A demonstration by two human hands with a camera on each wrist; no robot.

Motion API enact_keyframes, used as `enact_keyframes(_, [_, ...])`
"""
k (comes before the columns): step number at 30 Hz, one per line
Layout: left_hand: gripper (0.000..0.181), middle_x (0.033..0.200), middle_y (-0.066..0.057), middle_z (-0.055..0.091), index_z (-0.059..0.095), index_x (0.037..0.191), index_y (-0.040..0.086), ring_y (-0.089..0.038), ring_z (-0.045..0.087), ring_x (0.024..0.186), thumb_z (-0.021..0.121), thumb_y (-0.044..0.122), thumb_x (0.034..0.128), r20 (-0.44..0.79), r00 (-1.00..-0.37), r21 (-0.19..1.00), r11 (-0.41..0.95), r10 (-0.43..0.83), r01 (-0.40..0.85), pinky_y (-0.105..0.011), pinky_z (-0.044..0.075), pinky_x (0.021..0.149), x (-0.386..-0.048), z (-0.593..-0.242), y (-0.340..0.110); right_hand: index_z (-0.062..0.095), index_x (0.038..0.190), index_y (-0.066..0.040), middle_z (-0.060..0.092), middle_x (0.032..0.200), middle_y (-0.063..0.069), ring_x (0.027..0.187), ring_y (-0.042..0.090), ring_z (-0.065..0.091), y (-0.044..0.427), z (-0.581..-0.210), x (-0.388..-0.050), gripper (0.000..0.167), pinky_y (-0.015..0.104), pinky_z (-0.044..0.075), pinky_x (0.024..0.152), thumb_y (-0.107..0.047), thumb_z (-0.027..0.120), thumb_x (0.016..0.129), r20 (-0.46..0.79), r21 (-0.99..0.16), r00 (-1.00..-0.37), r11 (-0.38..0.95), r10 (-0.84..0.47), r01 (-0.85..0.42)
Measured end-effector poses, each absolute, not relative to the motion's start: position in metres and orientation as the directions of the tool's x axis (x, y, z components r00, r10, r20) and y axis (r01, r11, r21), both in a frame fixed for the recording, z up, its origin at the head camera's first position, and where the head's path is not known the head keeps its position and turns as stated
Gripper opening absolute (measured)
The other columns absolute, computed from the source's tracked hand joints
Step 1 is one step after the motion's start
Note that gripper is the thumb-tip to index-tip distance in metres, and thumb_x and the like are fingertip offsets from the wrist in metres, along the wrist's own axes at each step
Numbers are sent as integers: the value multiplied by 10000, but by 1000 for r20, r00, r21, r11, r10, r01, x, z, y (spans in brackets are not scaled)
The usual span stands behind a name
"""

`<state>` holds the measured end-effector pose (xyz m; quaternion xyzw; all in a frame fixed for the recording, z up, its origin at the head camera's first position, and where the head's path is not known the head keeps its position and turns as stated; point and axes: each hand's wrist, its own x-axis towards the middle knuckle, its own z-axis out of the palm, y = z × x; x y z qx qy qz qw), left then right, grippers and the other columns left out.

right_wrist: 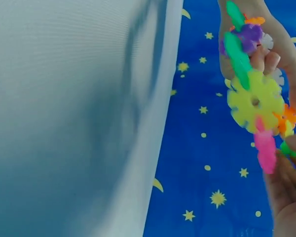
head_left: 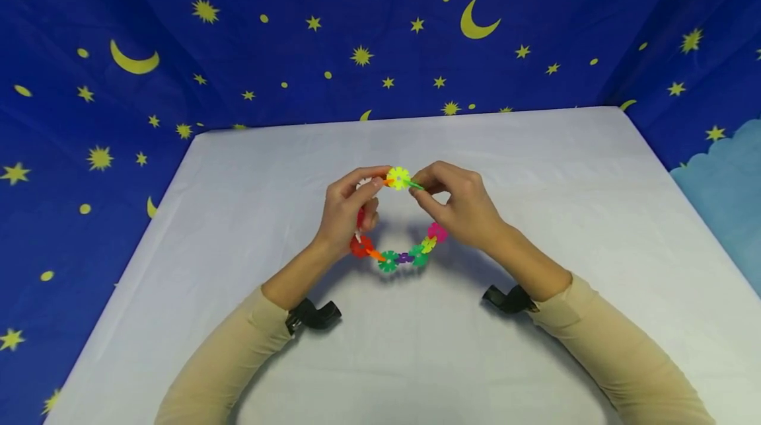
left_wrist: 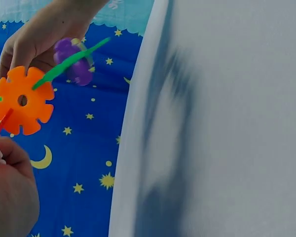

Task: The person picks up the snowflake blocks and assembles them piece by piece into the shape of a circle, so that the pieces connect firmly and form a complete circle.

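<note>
A chain of colourful plastic snowflake discs hangs in a loop above the table, between both hands. My left hand pinches the chain at its upper left, by an orange disc. Across from it, my right hand pinches a green disc, seen edge-on and joined to a yellow disc. Red, purple and pink discs hang lower in the loop. In the right wrist view a yellow disc with a pink disc slotted into it hangs beside the right hand. Fingers hide part of the left side.
A white cloth covers the table, with the shadow of hands and chain on it. Behind stands a blue curtain with yellow stars and moons. A black wrist mount sticks out from the left sleeve, another from the right.
</note>
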<state>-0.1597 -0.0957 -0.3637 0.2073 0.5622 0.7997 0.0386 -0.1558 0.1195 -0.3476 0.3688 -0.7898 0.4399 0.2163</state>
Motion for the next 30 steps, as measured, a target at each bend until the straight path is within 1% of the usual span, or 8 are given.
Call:
enact_keyframes(5, [278,489,-87,405,642,1148,-18,-156,322,375,593,176,955,296,-941,852,-491,162,183,-241,309,359,-160,-359,-97,615,1149,-64,671,957,-49,839,79,639,126,-346,-159,296,292,532,752,-181,704,891,544,-626,-727,375,-419,-684])
enact_keyframes(10, [257,540,-90,437,641,1148,-23,-153,336,387,574,140,960,308,-944,815,-545,118,198,-225,328,372,-162,-354,-98,624,1181,-138,655,996,-81,879,62,608,136,-343,-163,291,286,522,751,-245,673,914,443,-674,-774,400,-453,-621])
enact_keyframes(16, [221,516,-84,416,647,1110,-9,-151,331,384,569,131,957,293,-952,812,-549,86,200,-235,307,368,-161,-356,-101,661,1154,-193,652,1010,-121,903,53,587,146,-346,-171,272,284,516,750,-329,652,919,314,-686,-772,430,-553,-587])
enact_keyframes(20, [215,478,-80,388,647,1092,-14,-148,318,383,584,134,950,298,-952,798,-565,70,208,-246,288,371,-162,-358,-101,681,1115,-208,657,939,-130,848,68,588,153,-348,-176,247,297,515,719,-355,646,919,226,-695,-758,444,-611,-565])
enact_keyframes(22, [221,479,-81,390,644,1094,-17,-148,318,386,588,139,948,303,-951,797,-565,69,213,-246,291,376,-163,-358,-100,685,1085,-207,662,906,-104,802,84,589,157,-349,-177,216,300,511,702,-344,644,924,182,-725,-760,437,-624,-532])
enact_keyframes(26, [239,507,-81,404,644,1095,-24,-153,326,395,606,151,937,291,-955,811,-545,60,213,-240,301,380,-164,-359,-100,684,1034,-129,656,835,24,724,240,593,160,-342,-175,128,313,492,630,-194,632,938,96,-814,-769,394,-632,-426])
enact_keyframes(29, [257,548,-90,439,650,1112,-19,-158,368,402,623,159,928,277,-959,841,-500,64,209,-232,339,388,-165,-360,-99,686,1016,-101,647,822,125,694,300,591,161,-342,-176,110,367,500,606,-136,629,929,81,-859,-787,358,-611,-366])
enact_keyframes(30, [261,599,-93,482,652,1122,-16,-160,394,408,626,157,928,278,-958,849,-485,71,211,-231,363,395,-165,-361,-98,692,1011,-114,642,813,140,676,277,582,163,-345,-178,109,368,490,591,-153,634,927,92,-866,-793,345,-602,-362])
